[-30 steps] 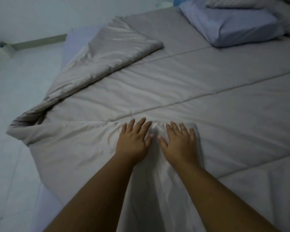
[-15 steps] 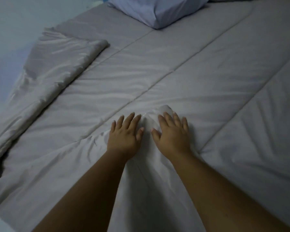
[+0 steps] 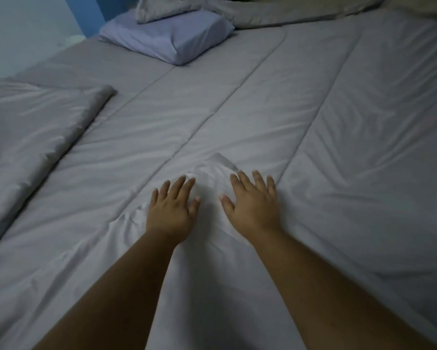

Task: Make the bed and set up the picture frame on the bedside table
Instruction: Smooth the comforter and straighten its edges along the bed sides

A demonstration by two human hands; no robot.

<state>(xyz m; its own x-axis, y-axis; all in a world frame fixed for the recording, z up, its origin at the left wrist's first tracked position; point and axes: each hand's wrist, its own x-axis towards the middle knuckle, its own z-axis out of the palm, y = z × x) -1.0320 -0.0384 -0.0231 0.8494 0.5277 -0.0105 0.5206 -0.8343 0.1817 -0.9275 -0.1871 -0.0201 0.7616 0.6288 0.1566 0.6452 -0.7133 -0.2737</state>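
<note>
A grey quilted blanket (image 3: 275, 117) lies spread over the bed. My left hand (image 3: 173, 209) and my right hand (image 3: 254, 204) rest flat on it, palms down and fingers apart, a short gap between them. A small raised wrinkle (image 3: 218, 164) of fabric sits just ahead of my fingertips. The blanket's left edge is folded back on itself (image 3: 35, 127). A lavender pillow (image 3: 169, 37) lies at the head of the bed. No picture frame or bedside table is in view.
A bunched grey blanket or pillow (image 3: 167, 7) rests on top of the lavender pillow, with more bedding along the headboard side. A blue wall strip (image 3: 83, 11) and pale wall stand at the upper left.
My hands have spread apart sideways on the blanket while staying flat. The view has swung up and right, bringing the pillow and head of the bed into sight.
</note>
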